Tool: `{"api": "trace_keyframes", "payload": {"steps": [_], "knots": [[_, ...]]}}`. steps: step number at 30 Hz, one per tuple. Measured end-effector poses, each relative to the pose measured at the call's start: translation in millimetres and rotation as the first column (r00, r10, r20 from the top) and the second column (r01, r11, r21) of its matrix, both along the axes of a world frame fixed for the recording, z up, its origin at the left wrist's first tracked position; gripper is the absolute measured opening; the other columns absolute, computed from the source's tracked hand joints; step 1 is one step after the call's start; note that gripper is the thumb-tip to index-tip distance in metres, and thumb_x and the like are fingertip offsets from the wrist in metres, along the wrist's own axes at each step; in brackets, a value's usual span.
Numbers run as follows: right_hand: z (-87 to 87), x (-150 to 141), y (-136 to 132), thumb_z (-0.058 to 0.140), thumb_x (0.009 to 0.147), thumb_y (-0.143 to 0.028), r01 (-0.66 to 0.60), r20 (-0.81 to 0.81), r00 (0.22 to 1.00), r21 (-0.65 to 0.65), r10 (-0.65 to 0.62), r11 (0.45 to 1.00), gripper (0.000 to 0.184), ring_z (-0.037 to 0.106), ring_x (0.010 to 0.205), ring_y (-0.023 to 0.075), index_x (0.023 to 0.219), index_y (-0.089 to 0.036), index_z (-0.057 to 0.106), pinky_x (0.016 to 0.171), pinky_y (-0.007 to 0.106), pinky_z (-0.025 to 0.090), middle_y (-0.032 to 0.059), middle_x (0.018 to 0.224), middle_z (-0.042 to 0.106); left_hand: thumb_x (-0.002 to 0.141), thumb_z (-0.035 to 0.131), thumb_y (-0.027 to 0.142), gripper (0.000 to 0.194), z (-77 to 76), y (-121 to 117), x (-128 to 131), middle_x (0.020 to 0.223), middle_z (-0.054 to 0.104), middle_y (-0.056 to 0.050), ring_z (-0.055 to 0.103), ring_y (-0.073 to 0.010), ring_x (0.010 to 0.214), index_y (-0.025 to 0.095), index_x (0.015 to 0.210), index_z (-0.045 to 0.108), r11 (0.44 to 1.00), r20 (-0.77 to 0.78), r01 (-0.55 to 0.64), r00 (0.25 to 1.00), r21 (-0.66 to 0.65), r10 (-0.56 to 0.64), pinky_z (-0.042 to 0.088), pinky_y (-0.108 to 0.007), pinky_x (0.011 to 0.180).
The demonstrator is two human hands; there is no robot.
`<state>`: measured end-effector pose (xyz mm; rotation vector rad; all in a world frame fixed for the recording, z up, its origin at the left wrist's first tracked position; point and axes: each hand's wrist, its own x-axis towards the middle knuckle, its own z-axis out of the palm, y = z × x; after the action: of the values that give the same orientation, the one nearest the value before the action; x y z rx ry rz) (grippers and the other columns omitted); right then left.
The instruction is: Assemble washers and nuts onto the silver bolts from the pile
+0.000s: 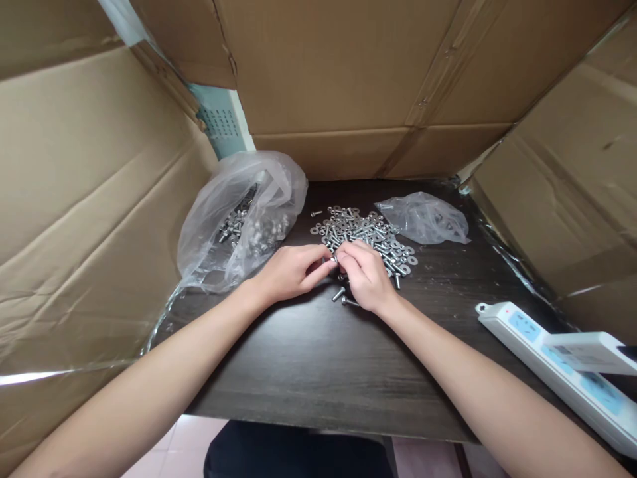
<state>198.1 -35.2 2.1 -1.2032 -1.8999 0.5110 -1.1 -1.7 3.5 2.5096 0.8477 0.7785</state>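
My left hand [293,271] and my right hand [367,275] meet fingertip to fingertip over the near edge of a pile of fasteners. Pinched between them is a small shiny metal fastener [334,259], too covered by the fingers to tell if it is a nut or a bolt. Bolts, flat washers and nuts make up the loose pile [361,229] just beyond my hands. A single bolt [339,293] lies on the dark table below my fingers, with another bolt [350,302] beside my right hand.
Left of the pile stands an open plastic bag [204,226] holding many metal fasteners. A smaller plastic bag [428,216] lies at the back right. A white power strip [527,345] with a plugged-in device runs along the right. Cardboard walls [348,73] surround the table [298,372].
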Motion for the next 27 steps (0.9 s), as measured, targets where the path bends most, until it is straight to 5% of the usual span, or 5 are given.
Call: {"api": "trace_keyframes", "payload": {"steps": [6,20,27], "knots": [[-1.1,0.9,0.2,0.044,0.097,-0.026,-0.016,-0.003,1.000,0.022,0.016,1.000,0.023,0.053,0.076,0.0220,0.074,-0.023,0.047,0.073,0.036,0.037,0.0021,0.071,0.056,0.108,0.044,0.039,0.033,1.0,-0.6,-0.4,0.082,0.068,-0.002,0.061,-0.0157,0.072,0.017,0.094,0.064,1.000,-0.013,0.000,1.000,0.002,0.000,0.041,-0.027,0.068],[-3.3,-1.7,1.4,0.042,0.104,-0.032,0.012,0.006,1.000,0.049,-0.013,0.999,0.037,0.048,0.069,0.0205,0.069,-0.023,0.039,0.069,0.036,0.033,0.0006,0.064,0.049,0.100,0.058,0.033,0.016,-0.9,-0.2,-0.1,0.069,0.052,0.006,0.048,-0.0104,0.059,0.018,0.106,0.062,1.000,0.115,-0.005,0.993,-0.021,0.007,0.037,-0.023,0.059],[-0.5,-1.5,-0.5,0.042,0.102,-0.030,-0.003,-0.059,0.998,0.001,0.003,1.000,0.021,0.056,0.081,0.0225,0.083,-0.023,0.050,0.077,0.037,0.038,0.0034,0.083,0.062,0.101,0.058,0.034,0.016,-1.0,-0.7,1.1,0.069,0.053,0.005,0.048,-0.0105,0.060,0.018,0.101,0.061,1.000,0.133,-0.003,0.991,-0.027,0.006,0.038,-0.023,0.060]]}}
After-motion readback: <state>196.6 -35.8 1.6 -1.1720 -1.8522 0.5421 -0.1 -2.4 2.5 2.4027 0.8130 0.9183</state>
